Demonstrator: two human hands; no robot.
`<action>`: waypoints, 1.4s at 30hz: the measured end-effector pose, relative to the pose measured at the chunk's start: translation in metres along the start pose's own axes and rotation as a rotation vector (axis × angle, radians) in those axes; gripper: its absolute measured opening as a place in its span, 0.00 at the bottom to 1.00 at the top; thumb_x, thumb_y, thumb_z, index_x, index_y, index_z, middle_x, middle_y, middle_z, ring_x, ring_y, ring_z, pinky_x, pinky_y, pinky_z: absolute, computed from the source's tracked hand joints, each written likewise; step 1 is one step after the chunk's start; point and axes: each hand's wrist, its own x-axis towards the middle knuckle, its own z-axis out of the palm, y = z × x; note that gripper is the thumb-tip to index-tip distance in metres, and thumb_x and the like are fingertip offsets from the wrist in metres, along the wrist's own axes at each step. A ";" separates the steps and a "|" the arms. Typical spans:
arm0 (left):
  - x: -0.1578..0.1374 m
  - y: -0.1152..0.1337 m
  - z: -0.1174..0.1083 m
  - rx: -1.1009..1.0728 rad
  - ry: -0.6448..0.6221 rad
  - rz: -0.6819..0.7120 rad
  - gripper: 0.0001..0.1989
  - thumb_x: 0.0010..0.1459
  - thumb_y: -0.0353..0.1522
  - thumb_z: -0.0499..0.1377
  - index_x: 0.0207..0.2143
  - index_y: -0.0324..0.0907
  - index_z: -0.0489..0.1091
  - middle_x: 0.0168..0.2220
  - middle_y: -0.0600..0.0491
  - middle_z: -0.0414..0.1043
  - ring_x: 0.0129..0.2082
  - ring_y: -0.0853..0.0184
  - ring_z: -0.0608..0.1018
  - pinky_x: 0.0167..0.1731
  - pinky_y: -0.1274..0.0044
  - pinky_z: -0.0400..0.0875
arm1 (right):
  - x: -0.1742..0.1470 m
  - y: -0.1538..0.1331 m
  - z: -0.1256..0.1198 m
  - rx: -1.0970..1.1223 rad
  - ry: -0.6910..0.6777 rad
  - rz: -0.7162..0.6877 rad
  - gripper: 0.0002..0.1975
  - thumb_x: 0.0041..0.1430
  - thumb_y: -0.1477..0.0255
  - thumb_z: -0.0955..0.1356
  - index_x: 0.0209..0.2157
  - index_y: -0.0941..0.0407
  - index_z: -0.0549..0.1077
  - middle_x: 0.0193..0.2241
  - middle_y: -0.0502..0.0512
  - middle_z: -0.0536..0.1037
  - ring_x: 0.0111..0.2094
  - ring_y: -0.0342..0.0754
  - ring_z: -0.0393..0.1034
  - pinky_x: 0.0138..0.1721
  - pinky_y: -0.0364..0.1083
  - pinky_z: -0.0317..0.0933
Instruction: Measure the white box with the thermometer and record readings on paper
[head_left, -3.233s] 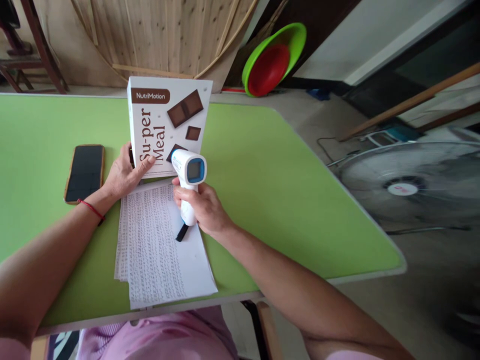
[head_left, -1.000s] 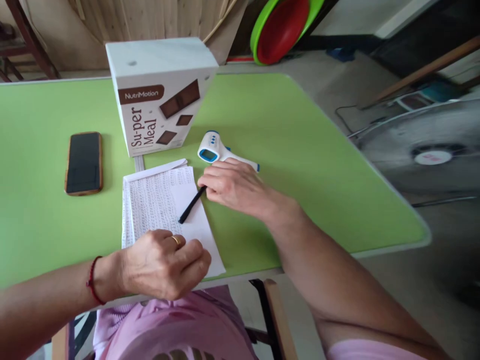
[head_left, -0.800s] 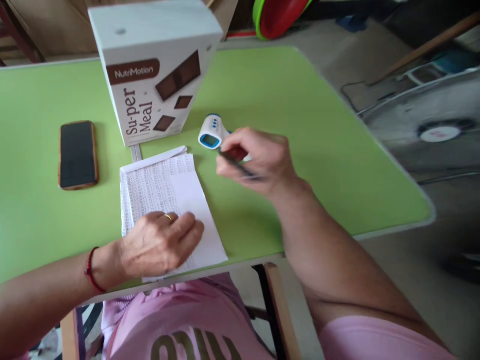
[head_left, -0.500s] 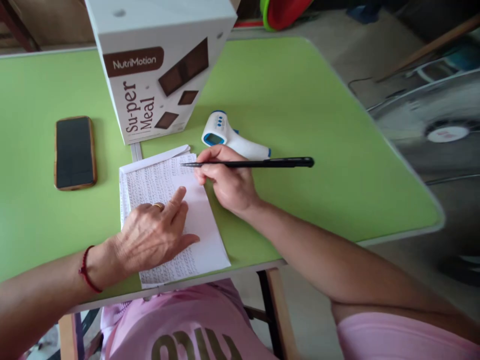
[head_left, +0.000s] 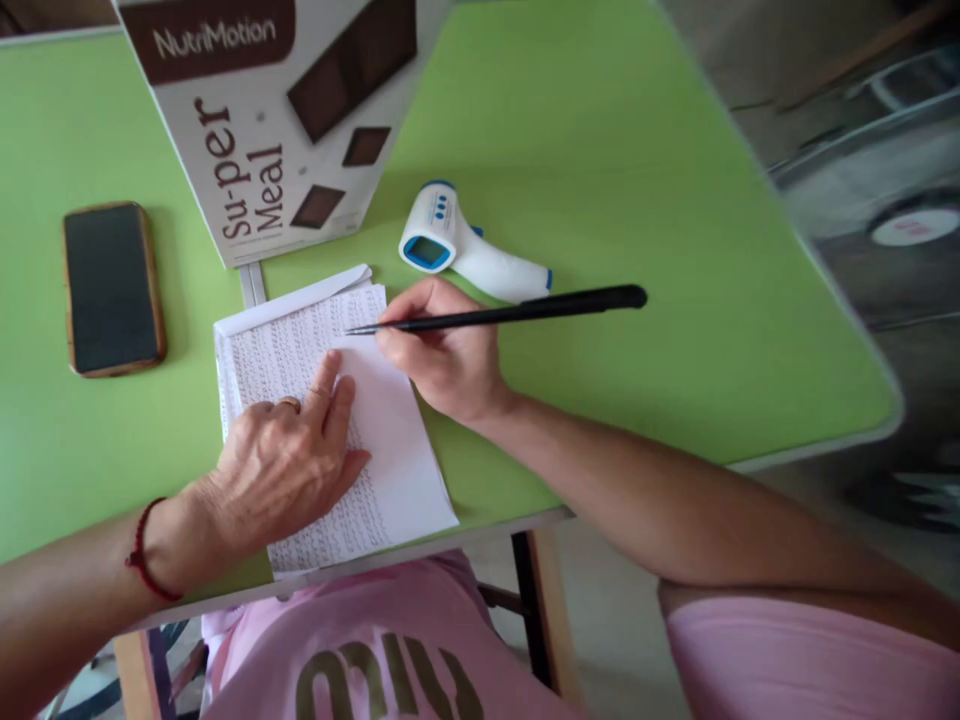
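Observation:
My right hand (head_left: 442,355) grips a black pen (head_left: 525,310), its tip resting on the upper right of a stack of written paper sheets (head_left: 390,470). My left hand (head_left: 281,465) lies flat on the sheets, fingers spread, holding them down. A white and blue infrared thermometer (head_left: 465,255) lies on the green table (head_left: 637,200) just beyond my right hand. A white "NutriMotion Su-per Meal" box (head_left: 255,120) stands behind the sheets.
A smartphone (head_left: 111,288) with a dark screen lies face up at the left. The table's right edge and rounded corner run close to a floor fan (head_left: 900,200). A chair frame (head_left: 536,610) shows below the table's near edge.
My right hand set the thermometer down, picked up the pen and brought its tip to the paper. My left hand left the box and now presses on the sheets. The view moved closer.

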 end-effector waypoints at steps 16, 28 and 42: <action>-0.004 0.006 0.007 -0.042 0.101 -0.026 0.23 0.59 0.35 0.54 0.51 0.26 0.71 0.56 0.30 0.66 0.19 0.63 0.76 0.13 0.71 0.70 | 0.000 0.001 0.000 -0.239 -0.017 -0.153 0.09 0.55 0.70 0.67 0.24 0.52 0.63 0.17 0.46 0.68 0.20 0.41 0.62 0.22 0.43 0.58; -0.003 0.009 0.010 0.001 0.167 -0.016 0.21 0.61 0.33 0.51 0.48 0.23 0.71 0.53 0.27 0.69 0.19 0.65 0.74 0.13 0.73 0.69 | 0.002 -0.001 0.005 -0.222 -0.104 -0.176 0.08 0.54 0.73 0.67 0.24 0.53 0.64 0.17 0.44 0.69 0.19 0.40 0.60 0.21 0.42 0.57; -0.006 0.008 0.012 -0.020 0.149 -0.002 0.24 0.59 0.36 0.55 0.49 0.23 0.70 0.55 0.25 0.67 0.18 0.65 0.74 0.12 0.73 0.69 | 0.002 -0.001 0.006 -0.255 -0.148 -0.199 0.08 0.54 0.75 0.67 0.24 0.53 0.64 0.18 0.43 0.69 0.19 0.39 0.60 0.21 0.41 0.58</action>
